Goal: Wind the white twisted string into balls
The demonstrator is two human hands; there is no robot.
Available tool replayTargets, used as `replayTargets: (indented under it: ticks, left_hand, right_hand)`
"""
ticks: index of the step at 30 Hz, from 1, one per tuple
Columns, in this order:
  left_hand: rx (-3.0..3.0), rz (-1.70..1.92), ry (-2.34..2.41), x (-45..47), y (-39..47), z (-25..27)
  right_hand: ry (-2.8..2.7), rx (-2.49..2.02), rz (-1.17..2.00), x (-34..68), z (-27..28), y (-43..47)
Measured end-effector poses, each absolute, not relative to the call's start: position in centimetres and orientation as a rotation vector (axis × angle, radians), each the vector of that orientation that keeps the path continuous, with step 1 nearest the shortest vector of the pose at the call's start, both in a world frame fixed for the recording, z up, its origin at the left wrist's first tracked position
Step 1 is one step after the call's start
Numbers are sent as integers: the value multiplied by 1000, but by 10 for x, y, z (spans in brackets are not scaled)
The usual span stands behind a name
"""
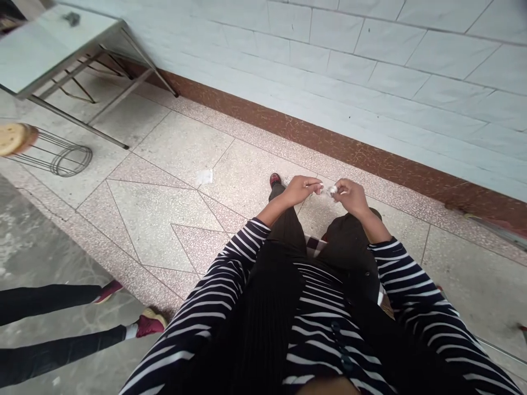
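Note:
Over my lap, my left hand (302, 190) and my right hand (351, 196) are held close together with a small gap between the fingertips. In my right hand, thumb and fingers pinch a small white crumpled piece (333, 190), too small to name exactly. Something thin and whitish shows faintly between the two hands. The fingers of my left hand are pressed together in a pinch, and what they hold, if anything, is unclear. Below lie my dark trousers (288, 222) and one dark red shoe (275, 179).
A pale-topped metal table (45, 52) stands at the upper left. Near it is a wire-framed stool (69, 159) with a round seat. A white scrap (205, 176) lies on the floor. Another person's legs (61, 343) are at lower left. A tiled wall (329, 66) runs ahead.

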State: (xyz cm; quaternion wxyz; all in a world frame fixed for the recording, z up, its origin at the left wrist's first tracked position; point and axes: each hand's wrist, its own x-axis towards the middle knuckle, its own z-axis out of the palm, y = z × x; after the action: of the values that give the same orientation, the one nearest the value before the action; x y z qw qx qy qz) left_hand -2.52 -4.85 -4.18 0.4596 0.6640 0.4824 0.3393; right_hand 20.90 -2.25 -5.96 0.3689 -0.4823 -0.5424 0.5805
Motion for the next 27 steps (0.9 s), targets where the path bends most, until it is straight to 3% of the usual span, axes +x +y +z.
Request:
replayTargets:
  ticks: [3, 6, 11, 16, 24, 27]
  left_hand:
    - [1706, 864, 1254, -30, -38, -40]
    - [1698, 888, 1230, -22, -39, -45]
    - [1657, 688, 1192, 5, -64, -57]
    - [1888, 637, 1198, 6, -76, -43]
    - [2033, 710, 1224, -2, -50, -37]
    - [1926, 679, 1246, 18, -62, -55]
  right_hand:
    - [-1404, -1156, 1754, 211, -46, -40]
    - [-1291, -1087, 1803, 212, -33, -43]
    - [-1058, -1056, 1460, 212, -28, -15]
    - [-1326, -1280, 1158, 218, -48, -10]
    - [-1232, -1081, 1782, 219, -34, -75]
    - [-1028, -1006, 1775, 219, -21, -69]
